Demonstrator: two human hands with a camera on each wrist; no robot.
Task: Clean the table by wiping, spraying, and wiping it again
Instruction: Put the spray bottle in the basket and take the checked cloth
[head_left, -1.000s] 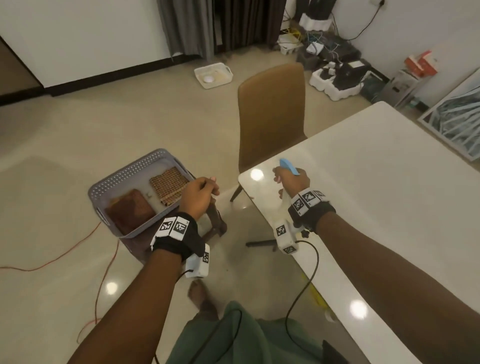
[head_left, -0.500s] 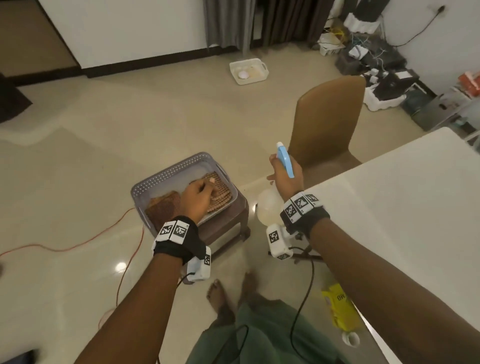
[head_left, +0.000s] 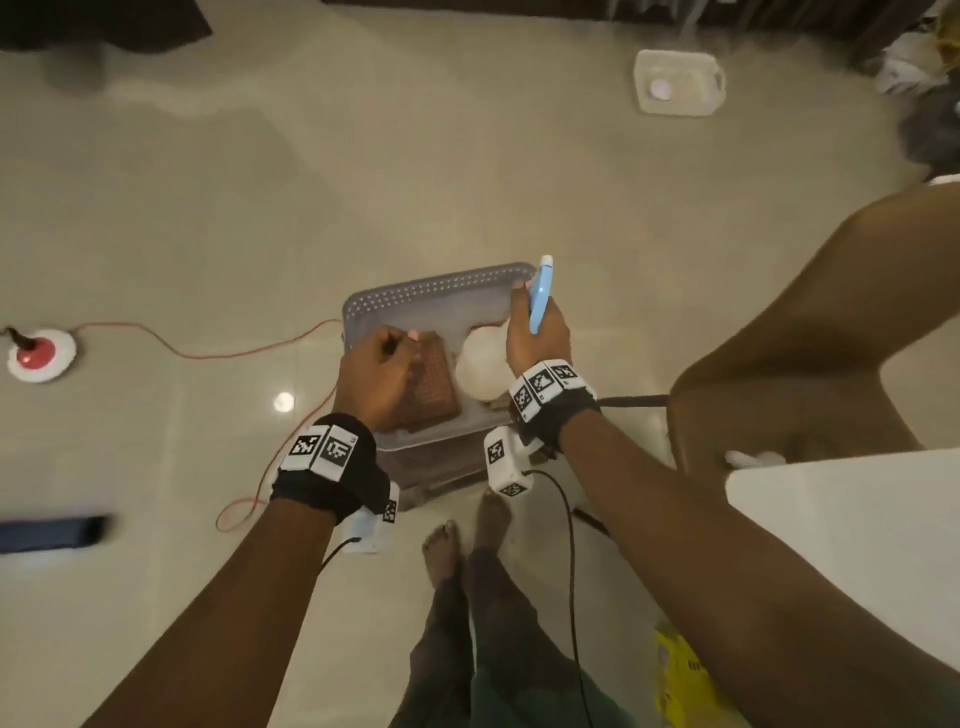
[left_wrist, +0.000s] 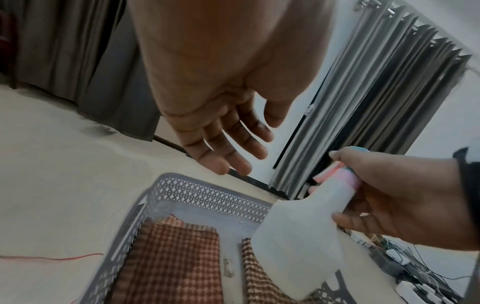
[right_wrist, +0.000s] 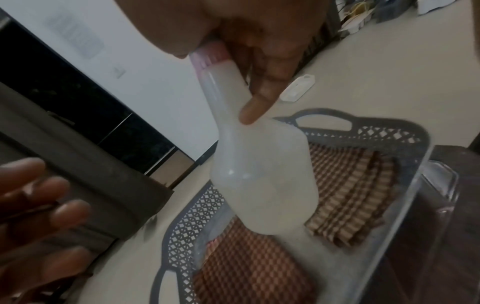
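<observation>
spray bottle (head_left: 480, 364) moved over basket (head_left: 436, 291)

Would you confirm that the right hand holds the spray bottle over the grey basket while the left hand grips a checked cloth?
Not quite: the left hand grips nothing. The left wrist view shows its fingers open above the checked cloth. The right hand does hold the spray bottle over the grey basket.

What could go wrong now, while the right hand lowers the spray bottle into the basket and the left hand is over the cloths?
1. The right hand holds the spray bottle only by its neck, tilted; it may tip over once set on the cloths.
2. The bottle hangs over the checked cloth under the open left hand, so the hands could collide.
3. The basket sits on a small stool; a push might shift it.
</observation>
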